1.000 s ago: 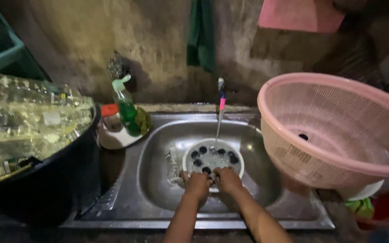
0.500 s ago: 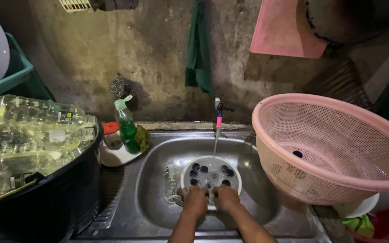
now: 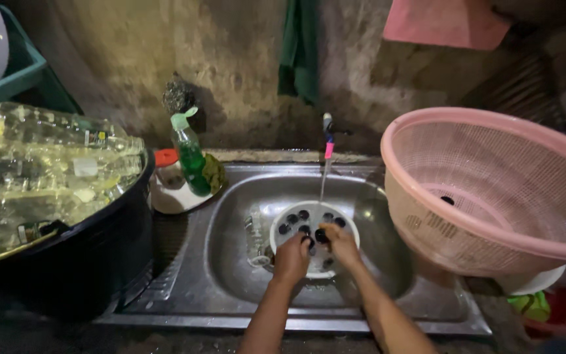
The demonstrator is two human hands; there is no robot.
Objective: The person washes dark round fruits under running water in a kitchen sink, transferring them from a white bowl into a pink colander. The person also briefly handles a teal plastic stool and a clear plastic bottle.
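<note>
Rinse step: left hand [image 3: 291, 257], right hand [image 3: 339, 241] both clasp white perforated lid [image 3: 314, 231] under tap stream [image 3: 323, 180]; next, judged: rotate lid.

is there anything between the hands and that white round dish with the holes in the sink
Nothing visible. The left hand and right hand both rest on the near rim of the white dish, under the tap's stream.

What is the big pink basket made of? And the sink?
The pink basket looks like plastic: matte, with moulded mesh walls and a thick rim. The sink looks like stainless steel: grey, shiny, reflecting light where it is wet.
</note>
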